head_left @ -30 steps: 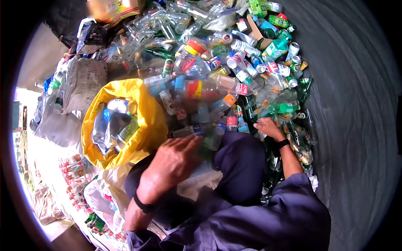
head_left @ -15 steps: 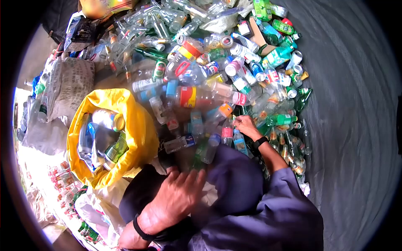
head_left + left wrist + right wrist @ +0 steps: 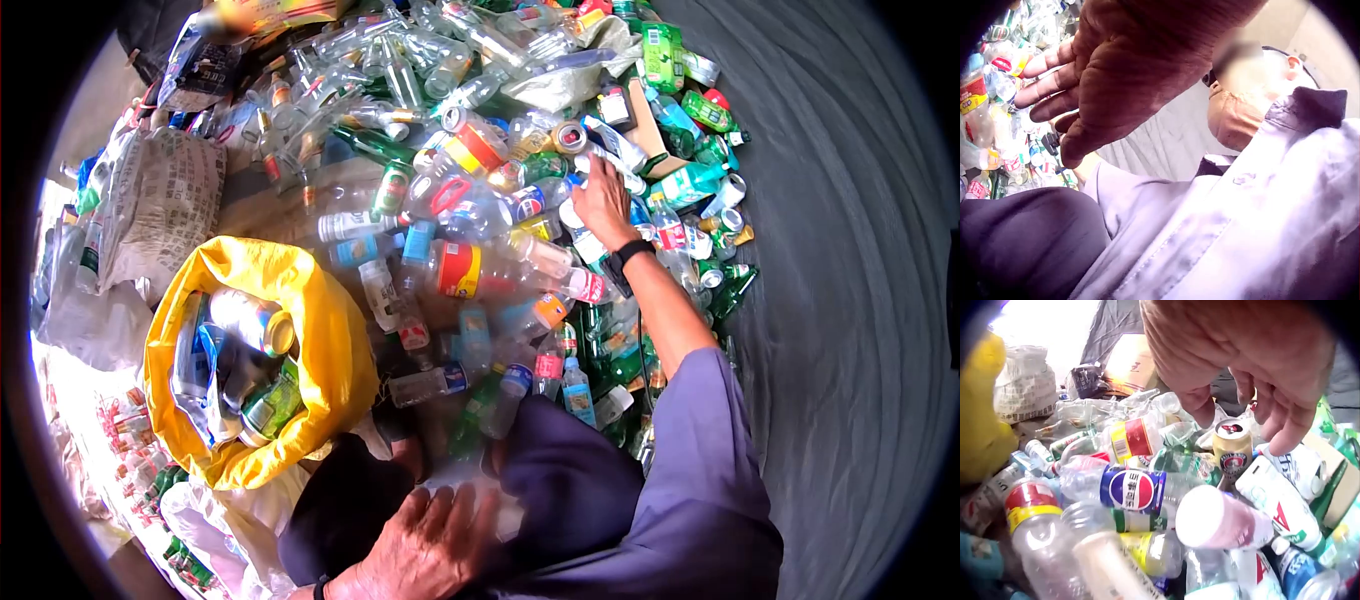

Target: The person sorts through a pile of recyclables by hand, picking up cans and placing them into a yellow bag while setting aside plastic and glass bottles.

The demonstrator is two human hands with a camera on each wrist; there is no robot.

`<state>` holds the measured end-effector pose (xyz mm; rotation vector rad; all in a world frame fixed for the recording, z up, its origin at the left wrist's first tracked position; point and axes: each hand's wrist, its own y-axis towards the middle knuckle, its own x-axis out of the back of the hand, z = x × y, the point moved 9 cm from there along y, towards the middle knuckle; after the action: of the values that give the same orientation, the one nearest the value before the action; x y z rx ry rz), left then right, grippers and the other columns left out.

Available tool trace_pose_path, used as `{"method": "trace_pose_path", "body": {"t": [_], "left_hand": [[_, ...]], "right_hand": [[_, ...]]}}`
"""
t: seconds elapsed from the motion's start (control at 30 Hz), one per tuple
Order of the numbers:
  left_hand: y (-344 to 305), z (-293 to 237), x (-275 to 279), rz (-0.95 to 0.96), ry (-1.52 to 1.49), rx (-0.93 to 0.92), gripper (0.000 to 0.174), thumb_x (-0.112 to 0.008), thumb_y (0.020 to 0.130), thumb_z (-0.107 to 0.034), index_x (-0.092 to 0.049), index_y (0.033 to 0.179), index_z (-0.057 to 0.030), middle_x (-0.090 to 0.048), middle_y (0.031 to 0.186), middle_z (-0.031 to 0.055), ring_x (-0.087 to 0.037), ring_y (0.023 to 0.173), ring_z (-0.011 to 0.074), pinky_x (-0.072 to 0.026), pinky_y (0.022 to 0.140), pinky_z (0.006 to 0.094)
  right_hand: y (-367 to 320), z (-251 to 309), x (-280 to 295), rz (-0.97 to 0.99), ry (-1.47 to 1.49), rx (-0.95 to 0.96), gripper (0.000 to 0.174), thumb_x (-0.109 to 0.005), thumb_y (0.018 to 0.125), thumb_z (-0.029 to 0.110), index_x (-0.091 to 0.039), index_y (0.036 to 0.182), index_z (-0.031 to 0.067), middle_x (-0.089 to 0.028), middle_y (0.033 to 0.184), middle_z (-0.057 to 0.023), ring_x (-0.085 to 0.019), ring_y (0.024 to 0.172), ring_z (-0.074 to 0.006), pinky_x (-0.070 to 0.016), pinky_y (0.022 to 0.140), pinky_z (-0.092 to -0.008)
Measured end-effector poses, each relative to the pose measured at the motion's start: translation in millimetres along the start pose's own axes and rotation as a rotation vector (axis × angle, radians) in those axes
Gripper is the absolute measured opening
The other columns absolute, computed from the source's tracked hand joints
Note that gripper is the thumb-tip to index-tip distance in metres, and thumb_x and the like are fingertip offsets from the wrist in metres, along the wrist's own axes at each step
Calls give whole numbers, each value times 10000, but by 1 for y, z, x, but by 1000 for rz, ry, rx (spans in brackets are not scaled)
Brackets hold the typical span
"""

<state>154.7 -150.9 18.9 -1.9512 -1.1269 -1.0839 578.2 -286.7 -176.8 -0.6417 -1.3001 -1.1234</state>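
The right hand [image 3: 603,205] reaches over the pile of bottles and cans. In the right wrist view that hand [image 3: 1241,375] hangs with spread, bent fingers around the top of a gold can [image 3: 1233,450]; whether they touch it I cannot tell. A Pepsi-labelled bottle [image 3: 1132,489] and a pink-and-white bottle [image 3: 1222,520] lie nearby. The left hand [image 3: 430,545] hovers near the lap, palm down, holding nothing; in the left wrist view its fingers [image 3: 1054,81] are extended. A yellow sack [image 3: 335,375] stands open at the left with cans and bottles inside.
Clear glass bottles [image 3: 400,75] lie at the back, beside a white plastic bag [image 3: 560,85] and a cardboard piece [image 3: 650,130]. A printed woven sack [image 3: 165,205] stands behind the yellow one. Dark cloth [image 3: 850,250] borders the right side. Green and clear bottles lie before the knees.
The right hand has moved away from the body, from the bottles near the knee to the cans farther up the pile. The left hand has drawn back lower, toward the lap.
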Motion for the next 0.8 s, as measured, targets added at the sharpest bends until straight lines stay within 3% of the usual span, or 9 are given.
{"method": "trace_pose_path", "body": {"t": [0.1,0.27,0.4,0.5,0.63,0.8], "left_hand": [[0,6,-5,57,-28,28,564,-603,863,-209,-506,1344,68,-602,1197,225,-591,1087,325,-467,942,427],[0,21,1,60,-47,68,544,-607,843,-192,-535,1313,74,-604,1198,221,-597,1078,316,-475,944,433],[-1,28,2,58,-91,86,502,-575,862,-161,-544,1304,74,-611,1205,245,-604,1103,351,-484,945,457],[-1,32,6,55,-132,80,471,-555,896,-164,-542,1295,85,-611,1204,254,-608,1082,388,-488,942,475],[-5,34,4,61,-131,95,472,-555,895,-164,-543,1297,83,-610,1206,258,-610,1084,386,-486,951,476],[-11,29,4,72,-68,70,500,-575,892,-198,-535,1309,75,-611,1208,253,-610,1077,355,-478,952,462]], "right_hand": [[39,22,-4,-110,-117,136,691,-746,779,133,-449,1393,25,-476,1395,-216,-495,1238,-419,-469,985,-513],[79,13,-36,56,-252,62,706,-703,823,159,-419,1469,157,-426,1491,-153,-478,1291,-400,-429,1010,-576],[88,4,-61,166,-282,100,592,-689,846,149,-474,1398,135,-475,1437,-160,-527,1235,-418,-449,1009,-548],[86,2,-64,76,-309,137,483,-662,848,93,-508,1305,84,-529,1311,-214,-572,1130,-444,-493,950,-487],[70,1,-58,-37,-265,193,479,-668,839,110,-493,1278,36,-547,1185,-264,-578,1067,-449,-484,925,-500],[46,4,-25,-37,-124,110,570,-754,799,128,-458,1268,-4,-539,1172,-307,-581,1058,-472,-481,933,-502]]}}
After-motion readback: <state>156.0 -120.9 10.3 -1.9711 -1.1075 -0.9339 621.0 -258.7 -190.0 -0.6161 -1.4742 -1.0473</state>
